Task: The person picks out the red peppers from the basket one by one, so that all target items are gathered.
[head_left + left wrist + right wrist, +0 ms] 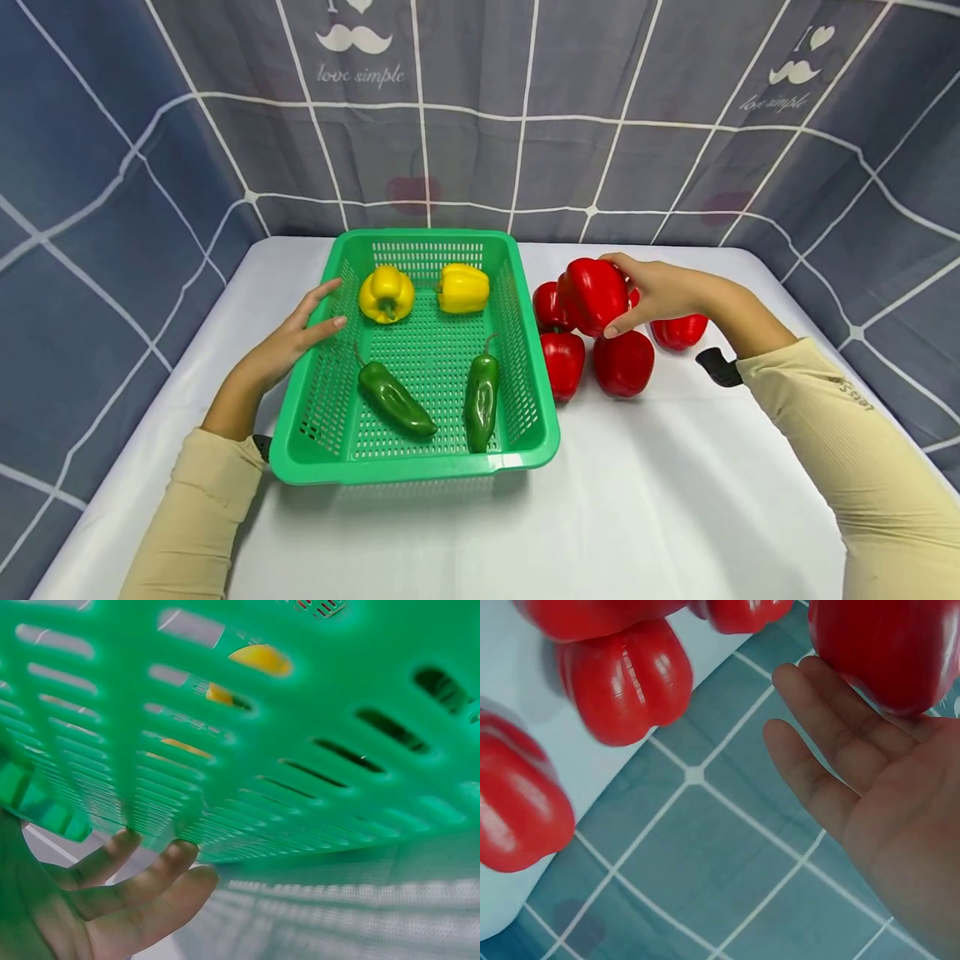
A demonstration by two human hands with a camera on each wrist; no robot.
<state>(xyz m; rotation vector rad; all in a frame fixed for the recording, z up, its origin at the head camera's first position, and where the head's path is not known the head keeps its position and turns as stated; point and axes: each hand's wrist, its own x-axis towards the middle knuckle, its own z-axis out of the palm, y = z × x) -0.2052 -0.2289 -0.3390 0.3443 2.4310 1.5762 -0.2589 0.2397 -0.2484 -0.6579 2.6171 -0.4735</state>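
Observation:
In the head view my right hand [652, 287] grips a red bell pepper [592, 296] between thumb and fingers, raised over other red peppers. That same held pepper [889, 652] shows at the top of the right wrist view, beside several fingers [840, 739]. On the left, my left hand [288, 342] lies across the left rim of a green basket [412, 471], its thumb and a finger stretched over the inside. From the left wrist view, straight fingers [150, 881] reach along the outside of the slotted wall. Inside the basket are two yellow bell peppers [386, 293] and two long green peppers [395, 400].
Several red bell peppers [622, 364] lie on the white tabletop [637, 500] right of the basket, one close to its wall. Another red pepper [678, 332] rests under my right wrist. A grey checked cloth [480, 158] hangs behind and along both sides.

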